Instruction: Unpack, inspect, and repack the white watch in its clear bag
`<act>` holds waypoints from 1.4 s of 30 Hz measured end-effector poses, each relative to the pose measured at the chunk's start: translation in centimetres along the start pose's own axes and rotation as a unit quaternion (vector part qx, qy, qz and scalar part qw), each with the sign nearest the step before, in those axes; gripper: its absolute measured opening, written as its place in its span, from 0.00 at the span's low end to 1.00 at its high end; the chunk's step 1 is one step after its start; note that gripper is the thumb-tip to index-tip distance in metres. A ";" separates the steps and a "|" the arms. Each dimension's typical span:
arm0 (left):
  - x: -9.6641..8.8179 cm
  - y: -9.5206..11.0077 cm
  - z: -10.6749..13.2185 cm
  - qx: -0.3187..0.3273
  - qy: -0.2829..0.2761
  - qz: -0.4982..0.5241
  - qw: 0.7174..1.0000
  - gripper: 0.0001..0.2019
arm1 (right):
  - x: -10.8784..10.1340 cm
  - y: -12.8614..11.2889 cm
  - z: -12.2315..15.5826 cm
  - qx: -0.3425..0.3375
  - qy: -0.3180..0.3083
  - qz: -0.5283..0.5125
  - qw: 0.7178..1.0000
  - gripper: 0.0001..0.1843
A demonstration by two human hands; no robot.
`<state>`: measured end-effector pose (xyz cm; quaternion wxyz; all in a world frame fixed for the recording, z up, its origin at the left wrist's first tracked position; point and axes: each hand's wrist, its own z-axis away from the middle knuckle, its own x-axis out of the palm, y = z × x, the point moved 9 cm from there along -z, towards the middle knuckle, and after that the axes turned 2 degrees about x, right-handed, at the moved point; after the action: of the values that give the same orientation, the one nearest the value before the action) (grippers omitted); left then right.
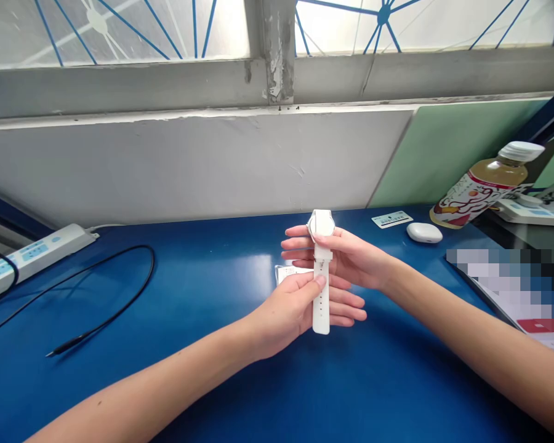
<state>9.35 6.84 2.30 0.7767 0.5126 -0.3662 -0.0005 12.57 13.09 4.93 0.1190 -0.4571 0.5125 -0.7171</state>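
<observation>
Btwn both hands, smooth white wristwatch (321, 271)

power strip (32, 252), black cable (120, 315), juice bottle (482, 187)

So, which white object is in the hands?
The white round-faced strap watch, held by the left hand and right hand; the white oval case and long white power strip lie untouched.

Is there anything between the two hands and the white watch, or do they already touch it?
Nothing visible is between them. The left hand pinches the watch by its strap and the right hand holds it near the case. A small packet shows behind the left hand, not between.
</observation>
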 end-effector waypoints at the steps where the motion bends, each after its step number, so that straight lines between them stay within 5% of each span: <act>1: -0.1 -0.1 0.0 -0.003 0.000 0.004 1.000 0.16 | -0.1 -0.2 0.0 -0.008 0.006 -0.003 1.000 0.16; 13: -0.6 -0.7 0.3 -0.018 0.032 0.007 0.999 0.14 | -1.3 -0.1 -0.2 -0.004 0.052 -0.037 0.998 0.15; 18: 0.6 -1.6 0.8 -0.042 -0.013 0.016 0.999 0.25 | -3.2 -1.9 0.1 -0.041 0.148 -0.072 0.986 0.15; 21: 1.4 -2.0 1.3 -0.061 -0.043 0.001 0.997 0.35 | -4.3 -3.1 0.5 -0.081 0.200 -0.104 0.971 0.23; 25: 0.9 -1.0 1.1 -0.039 -0.014 0.015 0.999 0.35 | -4.2 -3.4 0.7 -0.092 0.216 -0.110 0.966 0.18; 29: -0.9 1.4 0.8 0.017 0.083 0.038 0.996 0.22 | -3.2 -3.6 0.7 -0.114 0.193 -0.039 0.974 0.11; 34: -1.0 3.8 0.7 0.074 0.088 -0.002 0.993 0.17 | -1.8 -3.3 0.7 -0.129 0.166 0.095 0.973 0.18; 39: -1.2 3.3 0.6 0.066 0.085 -0.060 0.992 0.15 | -0.9 -4.9 1.6 -0.211 0.197 0.317 0.904 0.16; 42: -1.2 2.2 0.4 0.033 0.070 -0.061 0.995 0.15 | -1.1 -4.1 1.1 -0.182 0.167 0.302 0.921 0.17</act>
<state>7.43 8.05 3.47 0.7817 0.5579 -0.2786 0.0002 15.25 14.99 7.88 0.1569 -0.1677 0.7605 -0.6074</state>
